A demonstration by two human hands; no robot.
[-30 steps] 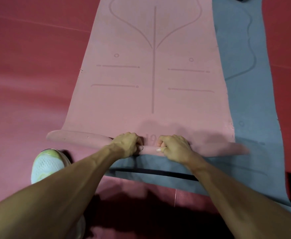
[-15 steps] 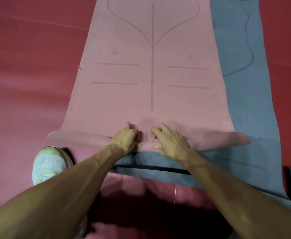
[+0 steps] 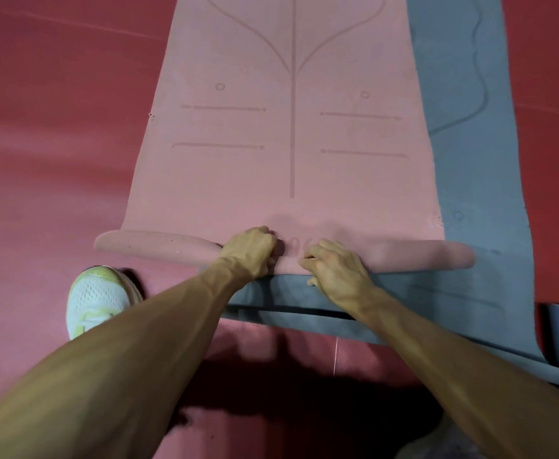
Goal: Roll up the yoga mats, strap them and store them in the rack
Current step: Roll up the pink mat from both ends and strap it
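Red floor [image 3: 56, 160], white shoe [image 3: 97, 299] near left. At centre, the left hand [image 3: 250, 251] and right hand [image 3: 334, 266], each grip curled round the rolled near end [image 3: 159, 245] of the pink mat [image 3: 238, 180], which overlaps a grey-blue mat [image 3: 477, 180] at right.

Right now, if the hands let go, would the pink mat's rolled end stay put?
Probably it would uncurl slightly: the pink mat is only thinly rolled, gripped by the left hand and right hand. It looks soft and bendy; its rolled end curves unevenly.

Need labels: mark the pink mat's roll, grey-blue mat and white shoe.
Pink yoga mat's roll [image 3: 159, 246], head view, left stretch.
Grey-blue yoga mat [image 3: 470, 160], head view, right strip.
White mesh shoe [image 3: 96, 299], head view, toe.
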